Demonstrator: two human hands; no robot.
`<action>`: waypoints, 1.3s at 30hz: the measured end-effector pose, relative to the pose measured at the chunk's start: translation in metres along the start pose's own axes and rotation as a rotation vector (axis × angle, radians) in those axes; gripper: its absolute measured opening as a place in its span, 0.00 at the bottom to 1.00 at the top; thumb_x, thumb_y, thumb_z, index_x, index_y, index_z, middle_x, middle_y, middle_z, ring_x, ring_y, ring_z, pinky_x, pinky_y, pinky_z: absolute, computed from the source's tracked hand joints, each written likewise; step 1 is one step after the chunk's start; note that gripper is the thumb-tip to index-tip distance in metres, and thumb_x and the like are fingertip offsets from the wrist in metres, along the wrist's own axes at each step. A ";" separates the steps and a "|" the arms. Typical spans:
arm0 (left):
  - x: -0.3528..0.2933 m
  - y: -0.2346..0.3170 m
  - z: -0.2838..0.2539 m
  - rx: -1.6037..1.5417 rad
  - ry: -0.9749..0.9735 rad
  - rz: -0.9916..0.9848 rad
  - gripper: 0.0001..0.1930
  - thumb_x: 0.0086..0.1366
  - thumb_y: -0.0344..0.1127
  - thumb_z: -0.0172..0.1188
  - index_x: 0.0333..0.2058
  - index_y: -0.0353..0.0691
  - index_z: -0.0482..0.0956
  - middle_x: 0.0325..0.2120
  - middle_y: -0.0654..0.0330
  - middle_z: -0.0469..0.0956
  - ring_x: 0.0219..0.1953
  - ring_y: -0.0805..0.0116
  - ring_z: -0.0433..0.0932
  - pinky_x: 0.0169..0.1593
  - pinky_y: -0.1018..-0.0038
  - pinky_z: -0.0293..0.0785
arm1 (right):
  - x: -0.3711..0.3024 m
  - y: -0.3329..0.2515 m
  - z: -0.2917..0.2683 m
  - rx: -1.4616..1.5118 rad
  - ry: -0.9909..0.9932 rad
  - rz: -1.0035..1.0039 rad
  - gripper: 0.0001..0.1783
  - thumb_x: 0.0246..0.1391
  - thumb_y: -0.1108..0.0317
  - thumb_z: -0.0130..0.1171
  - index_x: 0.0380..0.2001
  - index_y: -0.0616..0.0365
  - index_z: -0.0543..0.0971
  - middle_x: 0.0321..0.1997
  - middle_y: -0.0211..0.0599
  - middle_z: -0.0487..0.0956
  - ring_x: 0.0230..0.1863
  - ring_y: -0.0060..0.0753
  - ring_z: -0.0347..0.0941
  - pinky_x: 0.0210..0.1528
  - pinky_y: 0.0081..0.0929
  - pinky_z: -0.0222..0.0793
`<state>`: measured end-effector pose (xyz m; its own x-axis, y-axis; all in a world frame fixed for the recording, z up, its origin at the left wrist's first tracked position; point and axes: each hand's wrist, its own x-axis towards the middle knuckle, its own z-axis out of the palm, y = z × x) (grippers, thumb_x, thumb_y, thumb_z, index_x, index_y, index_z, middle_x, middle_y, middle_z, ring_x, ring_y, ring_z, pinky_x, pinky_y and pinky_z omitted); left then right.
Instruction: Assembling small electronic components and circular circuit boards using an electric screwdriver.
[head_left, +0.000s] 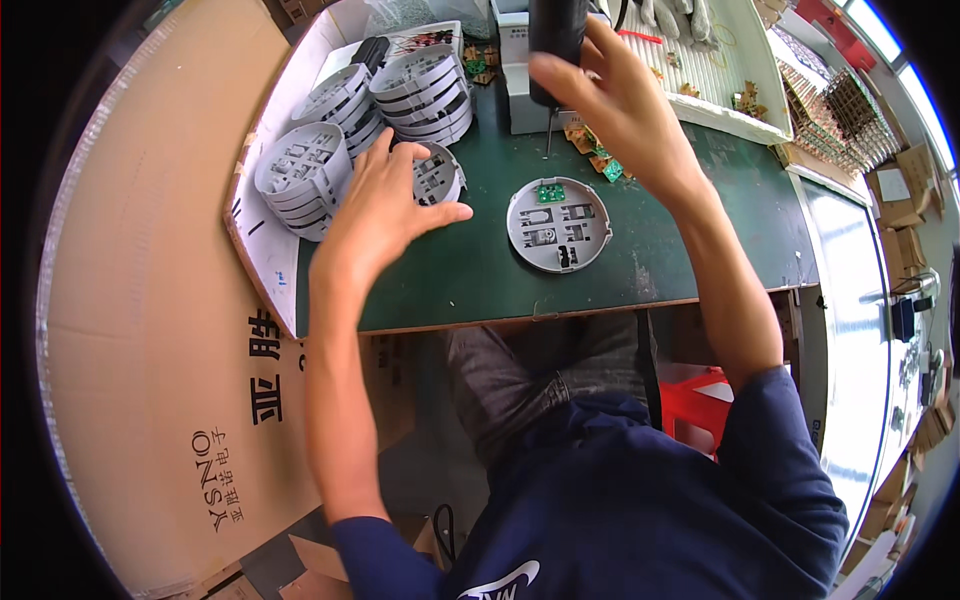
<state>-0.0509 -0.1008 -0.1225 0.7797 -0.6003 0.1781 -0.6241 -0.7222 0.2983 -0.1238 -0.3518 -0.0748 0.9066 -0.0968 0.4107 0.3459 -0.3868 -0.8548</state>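
Standing along the left side, a large cardboard panel (150, 250) flanks a green-topped table (400, 290). A white tray (715, 85) occupies the table's far right. Stacks of round grey housings (420, 95) stand at the far left of the table. The hands are well apart from each other. The left hand (375, 200), fingers spread and thumb extended, is over a single grey housing (435, 178) beside the stacks; contact cannot be confirmed. The right hand (630, 110) (slightly blurred) is at an upright black powered driver (558, 30), thumb across its front; whether the grip is closed cannot be told. The driver's thin shaft points downward. A separate open housing (557, 225) lies on the table between the forearms, interior upward. Inside it are a green circuit board (551, 193) at the far edge and a small black part (567, 257) at the near edge.
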 end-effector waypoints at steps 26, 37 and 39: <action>-0.025 0.039 0.060 -2.438 -0.319 0.059 0.47 0.68 0.70 0.48 0.71 0.34 0.59 0.66 0.27 0.63 0.63 0.28 0.70 0.60 0.44 0.74 | -0.337 0.137 -0.374 -0.393 1.259 0.542 0.28 0.70 0.54 0.50 0.63 0.63 0.68 0.60 0.54 0.75 0.52 0.47 0.80 0.46 0.39 0.86; -0.026 0.036 0.071 -2.304 -0.293 0.059 0.46 0.67 0.70 0.51 0.70 0.36 0.61 0.66 0.36 0.66 0.62 0.31 0.72 0.58 0.44 0.75 | -0.450 0.144 -0.485 -1.973 1.042 0.861 0.30 0.68 0.52 0.51 0.70 0.46 0.68 0.65 0.50 0.77 0.65 0.53 0.72 0.68 0.57 0.61; -0.027 0.038 0.071 -2.255 -0.280 0.064 0.45 0.68 0.68 0.52 0.70 0.35 0.62 0.65 0.39 0.68 0.62 0.32 0.72 0.58 0.44 0.75 | -0.383 0.132 -0.434 -1.660 0.975 0.479 0.27 0.70 0.57 0.52 0.70 0.42 0.71 0.64 0.49 0.77 0.62 0.48 0.75 0.62 0.49 0.70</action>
<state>-0.0990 -0.1365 -0.1829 0.6178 -0.7617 0.1950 0.5660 0.6030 0.5622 -0.5301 -0.7640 -0.2069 0.2257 -0.5912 0.7743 -0.8896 -0.4490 -0.0835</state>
